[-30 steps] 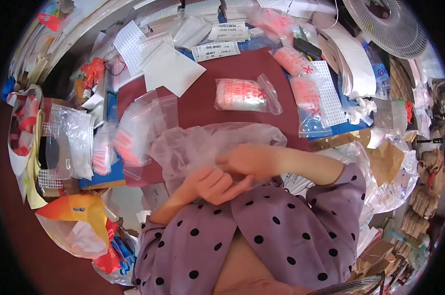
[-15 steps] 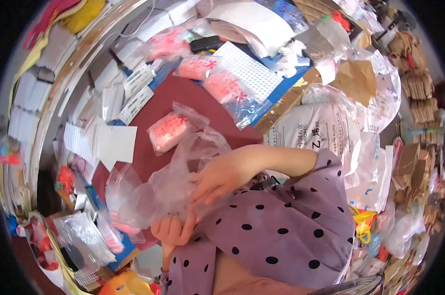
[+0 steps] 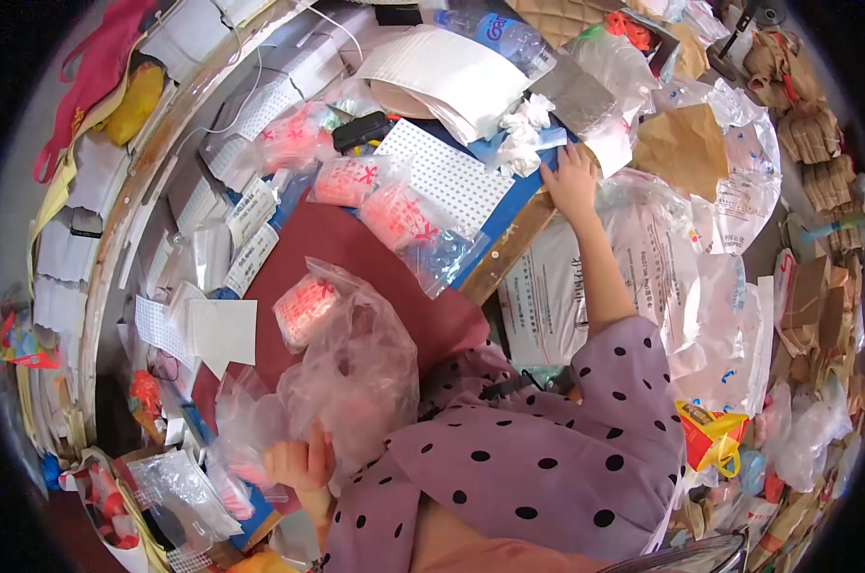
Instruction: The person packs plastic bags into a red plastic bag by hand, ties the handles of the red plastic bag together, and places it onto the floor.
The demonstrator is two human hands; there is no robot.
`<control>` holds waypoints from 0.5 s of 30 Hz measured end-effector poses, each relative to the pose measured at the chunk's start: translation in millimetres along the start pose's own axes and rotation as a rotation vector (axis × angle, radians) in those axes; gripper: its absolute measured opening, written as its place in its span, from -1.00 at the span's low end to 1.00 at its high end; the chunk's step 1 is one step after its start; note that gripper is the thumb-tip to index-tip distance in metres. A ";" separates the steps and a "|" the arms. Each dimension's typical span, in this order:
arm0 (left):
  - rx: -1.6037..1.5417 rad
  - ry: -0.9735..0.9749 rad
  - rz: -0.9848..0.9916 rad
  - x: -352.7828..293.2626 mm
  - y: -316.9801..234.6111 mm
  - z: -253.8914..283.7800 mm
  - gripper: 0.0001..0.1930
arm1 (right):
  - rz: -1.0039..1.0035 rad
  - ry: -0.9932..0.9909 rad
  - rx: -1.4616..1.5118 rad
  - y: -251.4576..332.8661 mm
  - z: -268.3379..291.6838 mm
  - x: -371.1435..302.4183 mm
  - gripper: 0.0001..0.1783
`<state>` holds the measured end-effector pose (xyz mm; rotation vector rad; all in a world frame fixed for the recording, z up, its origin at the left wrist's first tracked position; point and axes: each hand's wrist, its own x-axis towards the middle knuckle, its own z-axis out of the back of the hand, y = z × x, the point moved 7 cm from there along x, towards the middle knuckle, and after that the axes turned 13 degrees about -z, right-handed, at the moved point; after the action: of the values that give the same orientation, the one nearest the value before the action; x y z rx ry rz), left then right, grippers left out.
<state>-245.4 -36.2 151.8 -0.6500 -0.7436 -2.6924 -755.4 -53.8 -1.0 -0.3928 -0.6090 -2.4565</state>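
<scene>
In the head view, the right hand [image 3: 572, 181] has been shifted from the clear bag [image 3: 370, 358] to the wooden table edge [image 3: 516, 239], fingers spread, nothing seen held. Red-printed packets [image 3: 397, 212] appear filled; the bag is left loose, well apart from that hand, just beside the curled left hand [image 3: 302, 465]; whether it is gripped cannot be told.

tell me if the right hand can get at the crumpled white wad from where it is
Most likely yes: the right hand lies open at the table's wooden edge, close beside the crumpled white wad, and nothing bulky shows between them.
</scene>
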 end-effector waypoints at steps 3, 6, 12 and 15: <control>-0.008 -0.021 -0.020 7.0 -0.9 -1.5 -0.84 | -0.005 0.212 -0.228 11.0 -30.8 23.5 -0.38; -0.005 -0.025 -0.034 18.2 -2.7 -1.0 -0.84 | -0.040 0.202 -0.096 25.0 -38.6 37.5 -0.49; 0.014 -0.010 -0.001 18.1 0.4 -5.8 -0.81 | -0.077 0.283 -0.166 22.4 -48.8 53.2 -0.58; 0.012 -0.001 0.017 16.3 1.8 -5.4 -0.82 | -0.045 0.081 0.086 24.8 -13.5 42.0 -0.78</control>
<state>-260.7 -42.9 156.4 -0.6517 -0.7502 -2.6709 -775.9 -98.0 12.5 -0.2469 -0.6934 -2.4659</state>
